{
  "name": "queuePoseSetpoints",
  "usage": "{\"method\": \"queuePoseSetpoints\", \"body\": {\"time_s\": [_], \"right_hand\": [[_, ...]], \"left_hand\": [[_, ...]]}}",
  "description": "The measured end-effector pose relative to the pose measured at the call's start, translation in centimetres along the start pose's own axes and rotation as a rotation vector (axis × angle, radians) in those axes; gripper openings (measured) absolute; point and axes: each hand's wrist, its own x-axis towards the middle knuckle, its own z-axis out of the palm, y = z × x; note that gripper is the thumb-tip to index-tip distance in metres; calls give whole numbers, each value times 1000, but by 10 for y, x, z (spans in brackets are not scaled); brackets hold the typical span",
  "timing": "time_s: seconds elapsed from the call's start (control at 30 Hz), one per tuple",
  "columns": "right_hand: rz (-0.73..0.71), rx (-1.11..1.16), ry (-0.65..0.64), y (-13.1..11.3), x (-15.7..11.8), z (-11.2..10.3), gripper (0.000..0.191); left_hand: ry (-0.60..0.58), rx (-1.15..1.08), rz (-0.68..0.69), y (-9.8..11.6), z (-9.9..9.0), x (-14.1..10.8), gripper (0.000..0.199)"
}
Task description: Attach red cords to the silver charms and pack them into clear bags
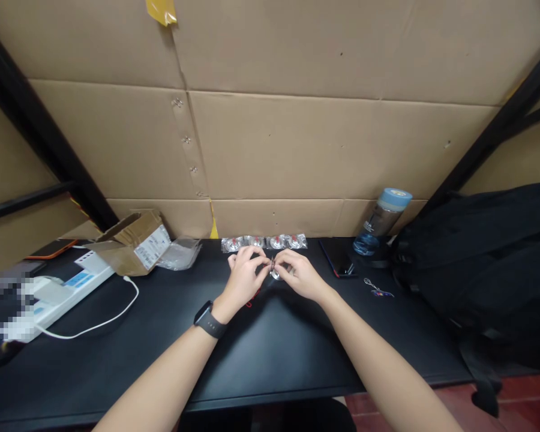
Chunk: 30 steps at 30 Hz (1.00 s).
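Note:
Close together over the middle of the black table, my left hand (244,276) and my right hand (301,276) pinch a small round silvery piece (276,274) between their fingertips. Its details are too small to make out. A dark watch is on my left wrist. Something thin and red (249,304) shows beneath my left hand, partly hidden by it. Just behind the hands, a row of several round silvery items in clear wrapping (277,242) with red marks lies along the cardboard wall.
At the left are an open cardboard box (137,243), a plastic bag (179,254), a white power strip (67,294) and a cable. To the right are a phone (339,261), a keychain (380,293), a blue-lidded bottle (380,221) and a black backpack (486,270).

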Motion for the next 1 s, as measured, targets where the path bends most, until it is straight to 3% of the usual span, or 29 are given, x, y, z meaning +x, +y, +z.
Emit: {"method": "queuePoseSetpoints", "body": {"time_s": [0.2, 0.37, 0.5, 0.57, 0.7, 0.83, 1.0], "right_hand": [[27, -91, -35, 8, -4, 1, 12], [2, 6, 0, 7, -2, 2, 15], [27, -21, 3, 10, 0, -1, 17], [55, -120, -11, 15, -2, -4, 14], [131, -382, -119, 29, -7, -7, 27], [172, -494, -212, 35, -7, -2, 11], [127, -500, -116, 35, -2, 6, 11]], "left_hand": [[-133, -149, 3, -2, -5, 3, 23], [-224, -47, 56, -5, 2, 1, 14], [-151, 14, 29, -10, 4, 1, 10], [-105, 48, -4, -15, 5, 2, 11], [-90, 94, -23, -23, 7, 2, 16], [-78, 111, -15, -26, 8, 2, 16], [-34, 74, -78, -23, 7, 4, 13]]}}
